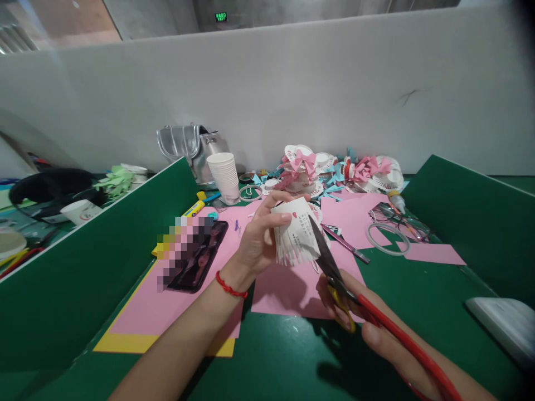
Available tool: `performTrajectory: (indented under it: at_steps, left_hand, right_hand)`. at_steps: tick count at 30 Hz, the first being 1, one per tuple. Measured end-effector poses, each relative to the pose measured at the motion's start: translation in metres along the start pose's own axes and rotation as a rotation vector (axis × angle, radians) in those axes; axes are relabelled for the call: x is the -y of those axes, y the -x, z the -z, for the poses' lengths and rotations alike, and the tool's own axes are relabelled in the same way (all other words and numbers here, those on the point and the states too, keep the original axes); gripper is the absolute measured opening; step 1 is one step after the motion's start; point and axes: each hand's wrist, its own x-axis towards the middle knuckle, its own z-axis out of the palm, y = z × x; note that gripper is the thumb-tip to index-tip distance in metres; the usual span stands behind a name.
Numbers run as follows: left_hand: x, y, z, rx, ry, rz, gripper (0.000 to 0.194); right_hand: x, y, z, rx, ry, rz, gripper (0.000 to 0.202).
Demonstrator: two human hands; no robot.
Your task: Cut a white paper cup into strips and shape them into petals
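A white paper cup (pixel 297 231) with small print and a red mark is held up in my left hand (pixel 259 234), its thumb on the side facing me. Narrow cut strips hang along the cup's lower left edge. My right hand (pixel 355 312) is closed around scissors (pixel 328 264) with red and yellow handles. The dark blades reach up to the right side of the cup and touch or overlap it. Pink paper sheets (pixel 284 295) lie on the green table (pixel 267 345) below.
Behind stand stacked paper cups (pixel 223 175), a silver bag (pixel 179 142) and cut cups with pink and blue paper (pixel 303 167). A phone (pixel 200 259) lies left. Right are a tape ring (pixel 387 239), a pen (pixel 346 245) and a glue bottle (pixel 397 201). Green dividers (pixel 468 223) flank both sides.
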Motion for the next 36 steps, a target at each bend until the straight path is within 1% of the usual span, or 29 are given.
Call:
performTrajectory:
  at_steps: [3, 6, 9, 13, 17, 20, 24, 27, 32, 33, 36]
  left_hand:
    - [0.002, 0.000, -0.001, -0.008, -0.033, -0.001, 0.032]
    - [0.004, 0.001, -0.002, -0.021, -0.069, -0.031, 0.031]
    - [0.005, 0.000, -0.004, -0.061, -0.091, -0.069, 0.028]
    - [0.003, -0.002, -0.005, -0.101, -0.151, -0.157, 0.032]
    - [0.000, -0.004, -0.005, -0.139, -0.198, -0.243, 0.035]
    - [-0.001, -0.005, -0.005, -0.141, -0.223, -0.276, 0.034]
    - [0.000, -0.005, -0.005, -0.107, -0.253, -0.293, 0.033]
    - [0.002, -0.004, -0.007, -0.108, -0.261, -0.297, 0.032]
    - [0.003, -0.002, -0.010, -0.118, -0.231, -0.272, 0.030]
    - [0.003, -0.002, -0.010, -0.124, -0.230, -0.267, 0.030]
    - [0.003, -0.002, -0.009, -0.136, -0.245, -0.266, 0.031]
  right_hand:
    - [0.001, -0.001, -0.001, -0.008, 0.000, 0.008, 0.067]
    - [0.002, 0.000, -0.001, -0.022, 0.011, 0.013, 0.062]
    - [0.000, 0.001, 0.000, -0.030, 0.024, 0.014, 0.060]
    - [0.000, 0.005, 0.003, -0.046, 0.038, 0.014, 0.061]
    - [0.001, 0.012, 0.004, -0.066, 0.053, 0.011, 0.052]
    - [0.002, 0.015, 0.003, -0.094, 0.058, 0.017, 0.052]
    - [0.006, 0.014, 0.003, -0.105, 0.074, 0.017, 0.051]
    - [0.007, 0.011, 0.002, -0.102, 0.056, 0.017, 0.052]
    - [0.007, 0.004, 0.001, -0.083, 0.026, -0.012, 0.068]
    - [0.007, 0.004, 0.000, -0.087, 0.024, -0.009, 0.069]
    - [0.007, 0.005, 0.000, -0.111, 0.028, -0.010, 0.060]
